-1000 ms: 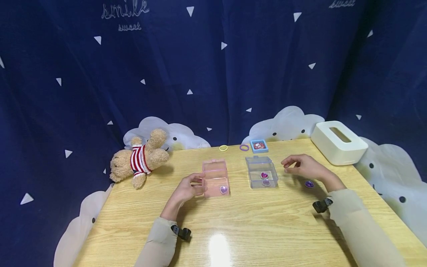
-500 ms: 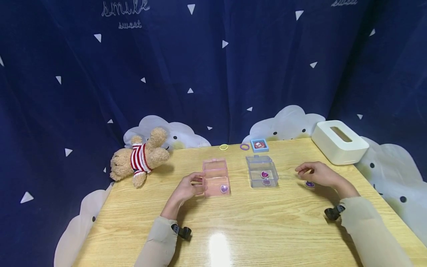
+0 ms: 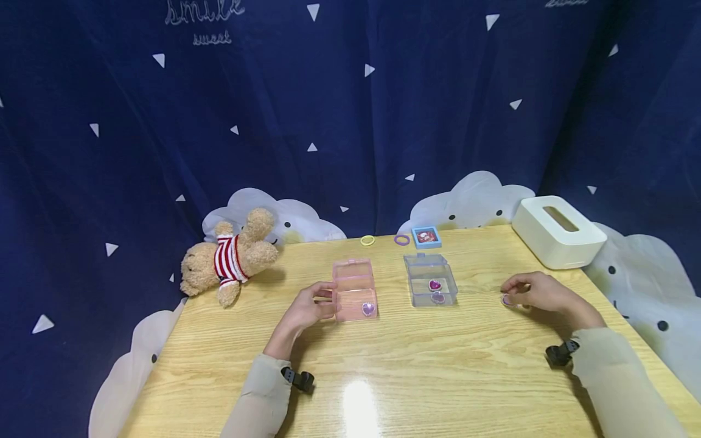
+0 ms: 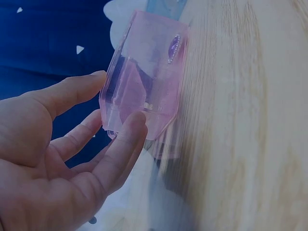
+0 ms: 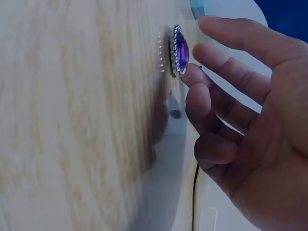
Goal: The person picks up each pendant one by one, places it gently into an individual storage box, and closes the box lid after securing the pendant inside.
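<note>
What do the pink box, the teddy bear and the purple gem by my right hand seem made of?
Pink box: probably glossy plastic, given its tinted, see-through walls. Teddy bear: likely matte plush, judging by its fuzzy surface. Purple gem: glossy acrylic or glass, can't tell which; it looks faceted.

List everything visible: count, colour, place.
Table: one, yellowish, foreground
Curtain: count unclear, navy, behind
Teddy: one, tan, left
Pink box: one, pink, centre
Grey box: one, grey, centre
Purple gem: one, purple, pink box
Magenta gem: one, maybe two, magenta, grey box
Loose gem: one, purple, right
Yellow ring: one, yellow, back
Purple ring: one, purple, back
Frame: one, blue, back
Tissue box: one, white, right
Wrist cameras: two, black, cuffs
Sleeves: two, beige, forearms
Left hand: one, gripping pink box
Right hand: one, at loose gem
</note>
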### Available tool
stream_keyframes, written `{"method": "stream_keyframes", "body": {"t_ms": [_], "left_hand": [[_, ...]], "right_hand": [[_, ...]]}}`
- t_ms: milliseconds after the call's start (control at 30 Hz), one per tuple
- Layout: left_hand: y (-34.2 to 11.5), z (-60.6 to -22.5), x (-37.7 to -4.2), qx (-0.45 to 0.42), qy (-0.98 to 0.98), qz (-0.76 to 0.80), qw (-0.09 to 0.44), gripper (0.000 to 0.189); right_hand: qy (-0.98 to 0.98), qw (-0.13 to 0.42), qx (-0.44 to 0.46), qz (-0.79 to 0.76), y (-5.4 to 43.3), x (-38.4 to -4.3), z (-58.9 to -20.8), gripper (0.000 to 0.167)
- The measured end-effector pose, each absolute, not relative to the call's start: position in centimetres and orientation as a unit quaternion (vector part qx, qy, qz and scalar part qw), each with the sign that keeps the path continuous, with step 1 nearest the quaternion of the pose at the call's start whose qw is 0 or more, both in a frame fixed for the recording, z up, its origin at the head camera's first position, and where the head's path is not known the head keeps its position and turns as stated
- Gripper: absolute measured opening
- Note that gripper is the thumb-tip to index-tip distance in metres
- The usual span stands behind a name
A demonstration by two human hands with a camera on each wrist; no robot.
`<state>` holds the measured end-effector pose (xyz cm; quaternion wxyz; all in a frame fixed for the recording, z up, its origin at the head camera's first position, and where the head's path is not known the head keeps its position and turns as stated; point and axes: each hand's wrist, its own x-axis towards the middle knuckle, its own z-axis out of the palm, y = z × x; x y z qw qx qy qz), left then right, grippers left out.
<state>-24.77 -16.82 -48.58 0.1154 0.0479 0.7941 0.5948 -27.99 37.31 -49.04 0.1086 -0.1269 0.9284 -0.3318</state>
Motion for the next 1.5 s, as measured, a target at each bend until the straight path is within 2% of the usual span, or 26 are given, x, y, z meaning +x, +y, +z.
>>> {"method": "stream_keyframes", "body": {"t_ms": [233,867,1167,1400,1500], "left_hand": [[-16.9,-48.6,-24.8,0.050,0.794,0.595,0.117,0.056],[-16.8,-48.4,-24.8,0.041,0.792,0.597,0.119,0.054],[-16.8,-48.4,-24.8,0.041,0.789,0.600,0.122,0.054],[-16.8,-48.3,-24.7,0.040,0.788,0.601,0.123,0.055],[-16.8,-48.3,-24.8,0.043,0.789,0.600,0.122,0.056]], "right_hand": [[0.936,0.094,-0.149,-0.304,37.7,-27.9,-49.5,0.036],[0.942,0.110,-0.139,-0.285,37.1,-28.0,-49.6,0.034],[0.950,0.071,-0.153,-0.263,36.7,-27.6,-49.5,0.028],[0.950,0.082,-0.147,-0.262,36.7,-27.7,-49.6,0.031],[0.953,0.068,-0.157,-0.249,36.8,-27.8,-49.7,0.029]]}}
